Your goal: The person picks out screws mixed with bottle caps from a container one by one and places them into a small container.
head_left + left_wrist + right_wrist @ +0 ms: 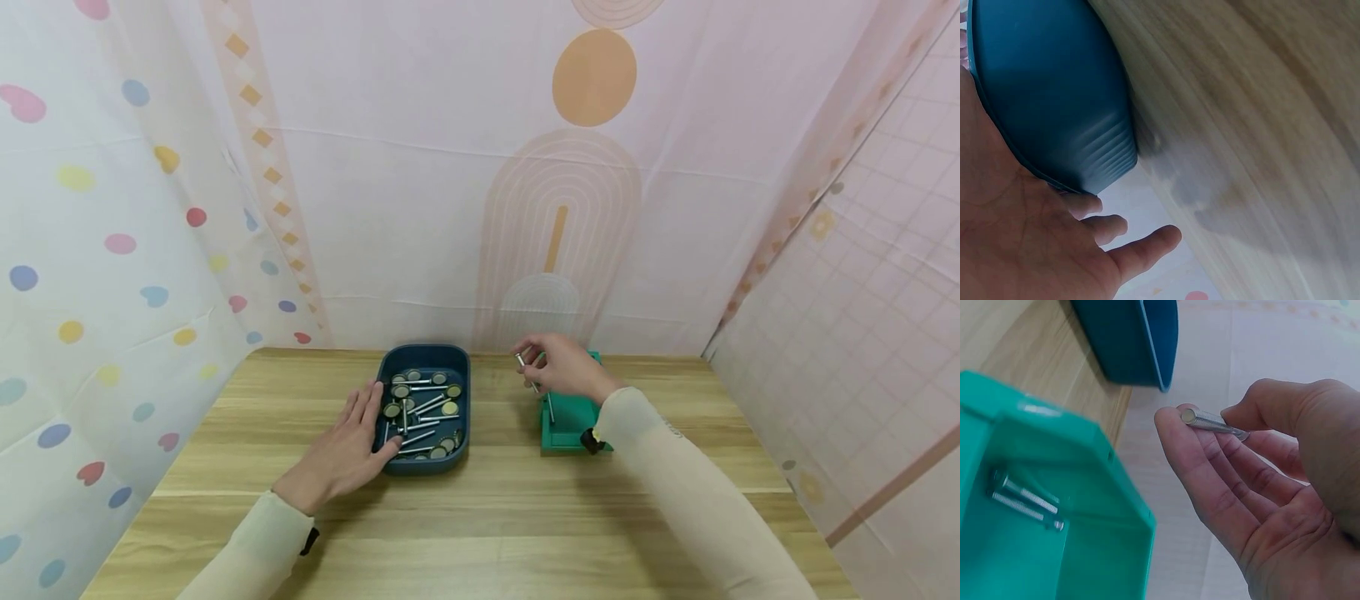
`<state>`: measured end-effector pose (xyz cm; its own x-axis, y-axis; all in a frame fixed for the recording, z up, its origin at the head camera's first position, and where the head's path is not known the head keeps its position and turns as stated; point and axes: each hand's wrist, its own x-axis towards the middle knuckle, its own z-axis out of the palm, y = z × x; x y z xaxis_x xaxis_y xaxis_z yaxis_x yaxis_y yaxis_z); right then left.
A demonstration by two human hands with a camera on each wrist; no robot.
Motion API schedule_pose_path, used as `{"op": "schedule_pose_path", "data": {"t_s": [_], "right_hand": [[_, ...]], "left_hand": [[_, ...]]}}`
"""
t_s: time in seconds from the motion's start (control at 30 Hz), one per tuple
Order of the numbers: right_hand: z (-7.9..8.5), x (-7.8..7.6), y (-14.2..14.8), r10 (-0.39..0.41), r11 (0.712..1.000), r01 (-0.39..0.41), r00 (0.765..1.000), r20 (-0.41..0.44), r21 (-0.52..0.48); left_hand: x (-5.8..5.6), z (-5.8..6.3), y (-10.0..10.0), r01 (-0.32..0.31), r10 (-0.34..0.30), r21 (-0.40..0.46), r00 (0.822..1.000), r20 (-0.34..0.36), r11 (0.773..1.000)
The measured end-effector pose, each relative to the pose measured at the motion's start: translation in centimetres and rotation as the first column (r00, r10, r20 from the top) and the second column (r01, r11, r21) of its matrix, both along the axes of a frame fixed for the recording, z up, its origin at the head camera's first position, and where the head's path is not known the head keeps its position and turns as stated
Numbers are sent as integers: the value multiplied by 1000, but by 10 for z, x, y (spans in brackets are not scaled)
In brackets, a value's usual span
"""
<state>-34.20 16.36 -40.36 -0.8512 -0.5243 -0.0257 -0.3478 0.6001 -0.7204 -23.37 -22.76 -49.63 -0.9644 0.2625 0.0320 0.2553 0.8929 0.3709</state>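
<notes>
My right hand (566, 364) pinches a silver bolt (1210, 420) between thumb and fingers, above and to the left of the green bin (573, 442). In the right wrist view, a couple of silver bolts (1025, 500) lie inside that bin. My left hand (341, 454) rests along the left rim of the dark blue tray (466, 421), fingers extended and thumb over the near corner. Several bolts (431, 406) and round bottle caps (450, 408) lie mixed in the tray. From the left wrist, the palm shows against the tray's outer wall (1054, 94).
Both containers stand on a wooden table (495, 517), near its back edge, with a strip of tabletop between them. Behind hangs a patterned cloth (405, 208), with dotted cloth (97, 275) at the left and checked cloth (885, 350) at the right.
</notes>
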Motion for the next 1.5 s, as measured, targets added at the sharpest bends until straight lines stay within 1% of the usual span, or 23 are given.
{"op": "schedule_pose_path", "data": {"t_s": [0.27,0.4,0.53,0.7,0.87,1.17,1.23,1.37,1.4,1.47,1.5], "right_hand": [[-3,-3,24,-75,997,75,997,-13,-11],[-6,-5,34,-119,993,119,993,-5,10],[-13,-7,42,-169,985,168,985,29,27],[-21,-11,44,-214,974,209,976,48,81],[-28,-15,45,-222,965,214,974,41,152],[-41,-22,38,-248,943,227,967,63,243],[-43,-24,37,-253,937,230,966,56,264],[-47,-29,35,-244,931,215,968,64,295],[-52,-32,37,-230,933,203,971,60,296],[-53,-33,36,-228,932,195,971,76,306],[-59,-38,37,-222,931,190,972,72,312]], "left_hand": [[1,-1,2,2,-2,3,1000,-4,1000],[1,-1,3,2,-2,5,1000,0,1000],[2,-2,6,2,-2,8,1000,3,1000],[3,-1,8,0,0,10,1000,-2,1000],[3,0,8,2,-2,8,1000,-11,1000],[4,3,9,-2,2,11,1000,1,1000],[3,3,9,-3,3,12,1000,0,1000],[2,4,9,-2,2,10,1000,-3,1000],[2,4,9,-1,1,11,1000,-2,1000],[1,4,10,1,-1,12,1000,-4,1000],[1,4,10,1,-1,12,1000,-6,1000]]}}
